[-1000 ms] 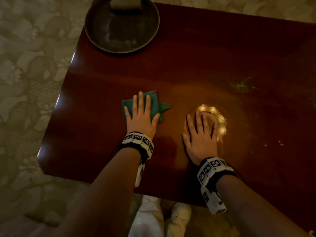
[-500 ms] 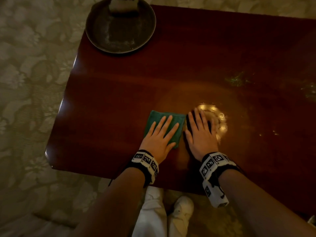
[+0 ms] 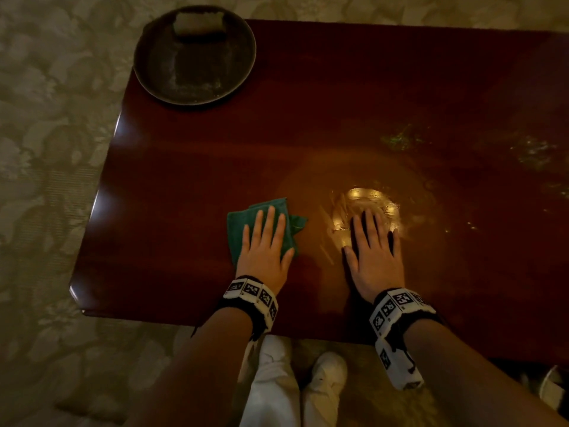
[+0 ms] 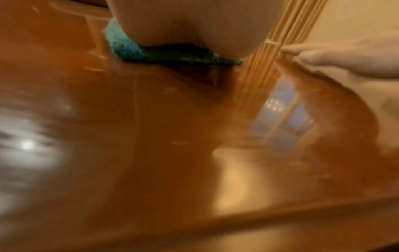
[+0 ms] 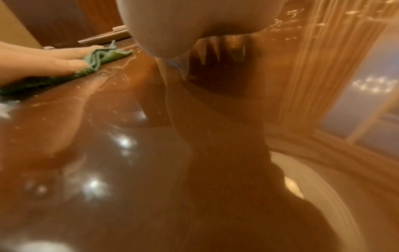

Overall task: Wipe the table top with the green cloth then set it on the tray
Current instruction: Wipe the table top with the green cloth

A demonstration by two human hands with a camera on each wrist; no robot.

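Observation:
A folded green cloth (image 3: 238, 229) lies on the glossy dark red table top (image 3: 338, 103), near its front edge. My left hand (image 3: 266, 241) presses flat on the cloth (image 4: 129, 49) with straight fingers; the cloth (image 5: 101, 57) bunches at its right side. My right hand (image 3: 374, 251) lies flat on the bare wood to the right of the cloth, fingers spread, holding nothing. A round dark tray (image 3: 194, 55) stands at the far left corner, well beyond both hands.
A pale rectangular block (image 3: 198, 24) sits at the back of the tray. Greenish smears (image 3: 400, 138) mark the table at the right. Patterned carpet (image 3: 52, 149) lies beyond the table's left edge. White-trousered legs and a white shoe (image 3: 328, 369) show below the front edge.
My left hand slid the cloth right until it met the right hand, then back left and slightly away from me. The right hand stayed flat in place.

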